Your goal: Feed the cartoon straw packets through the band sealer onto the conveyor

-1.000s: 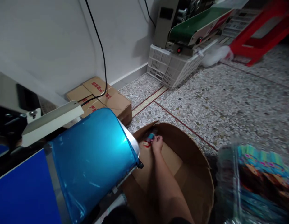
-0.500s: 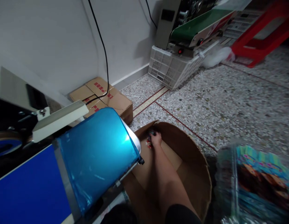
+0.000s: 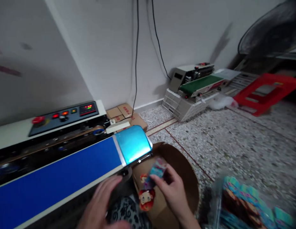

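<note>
Head view: right hand [image 3: 173, 190] grips packet [image 3: 154, 173] over cardboard box [image 3: 183, 165], conveyor [image 3: 59, 178] alongside.

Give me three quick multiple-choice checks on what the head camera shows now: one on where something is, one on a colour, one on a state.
1. Where is the cardboard box?
A. on the floor just past the end of the conveyor
B. on top of the red stool
C. on the control panel

2. What colour is the conveyor belt nearest the person?
A. green
B. blue
C. red

3. What is the right hand doing?
A. resting flat on the floor
B. holding a small printed packet above the box
C. pressing the red button

Answers:
1. A: the box sits on the speckled floor right below the belt's shiny blue end.
2. B: its long flat surface is plain blue.
3. B: the fingers pinch the packet over the box, while the left hand is spread open, holding nothing, beside the belt's edge.
</note>
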{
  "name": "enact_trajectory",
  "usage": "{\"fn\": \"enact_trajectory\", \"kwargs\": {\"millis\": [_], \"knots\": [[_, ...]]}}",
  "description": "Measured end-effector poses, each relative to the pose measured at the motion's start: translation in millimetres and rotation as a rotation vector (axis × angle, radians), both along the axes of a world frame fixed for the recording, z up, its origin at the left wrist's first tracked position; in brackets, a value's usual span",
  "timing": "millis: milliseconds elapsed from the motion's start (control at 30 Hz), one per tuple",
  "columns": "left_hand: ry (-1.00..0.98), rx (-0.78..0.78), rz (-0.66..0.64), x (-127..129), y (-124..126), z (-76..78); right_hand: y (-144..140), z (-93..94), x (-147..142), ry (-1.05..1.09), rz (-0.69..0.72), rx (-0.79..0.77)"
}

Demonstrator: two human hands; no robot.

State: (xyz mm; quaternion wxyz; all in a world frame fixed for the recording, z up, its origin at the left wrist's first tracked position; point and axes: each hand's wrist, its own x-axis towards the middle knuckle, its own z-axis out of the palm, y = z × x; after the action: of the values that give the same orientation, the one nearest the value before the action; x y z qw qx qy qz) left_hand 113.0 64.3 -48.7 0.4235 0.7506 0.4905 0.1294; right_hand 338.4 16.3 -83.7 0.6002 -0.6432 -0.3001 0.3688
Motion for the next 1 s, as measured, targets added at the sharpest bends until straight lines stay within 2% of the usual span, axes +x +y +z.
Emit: {"fn": "enact_trajectory", "kwargs": {"millis": [67,133,200,267,367,433,500,633,733,800,900,1000], "knots": [[-0.209,0.118,0.005,21,1,9.1,8,32.4,-37,0.017,0.144,0.075],[-0.313,0.084,0.1,30,3,21.9,15,51.8,-62,0.028,0.259,0.135],[-0.402,0.033,0.163,26,5,34.6,22,62.6,-73,0.053,0.361,0.188],[-0.506,-0.048,0.197,14,7,42.6,28,68.7,-74,0.082,0.446,0.223],[-0.639,-0.192,0.167,-9,14,42.6,37,72.4,-79,0.107,0.56,0.215],[-0.68,-0.206,0.158,-22,19,37.6,43,70.6,-90,0.137,0.649,0.198],[-0.693,-0.168,0.208,-32,24,32.1,50,65.2,-106,0.182,0.705,0.189],[-0.745,-0.162,0.311,-46,35,25.8,65,48.8,-134,0.278,0.658,0.158],[-0.853,-0.29,0.407,-55,45,23.0,79,39.8,-144,0.355,0.556,0.146],[-0.92,-0.372,0.495,-61,51,21.3,92,37.2,-140,0.366,0.475,0.122],[-0.946,-0.403,0.603,-69,56,20.9,120,36.2,-121,0.313,0.344,0.04],[-0.995,-0.453,0.623,-75,56,24.9,150,33.4,-96,0.229,0.244,-0.058]]}}
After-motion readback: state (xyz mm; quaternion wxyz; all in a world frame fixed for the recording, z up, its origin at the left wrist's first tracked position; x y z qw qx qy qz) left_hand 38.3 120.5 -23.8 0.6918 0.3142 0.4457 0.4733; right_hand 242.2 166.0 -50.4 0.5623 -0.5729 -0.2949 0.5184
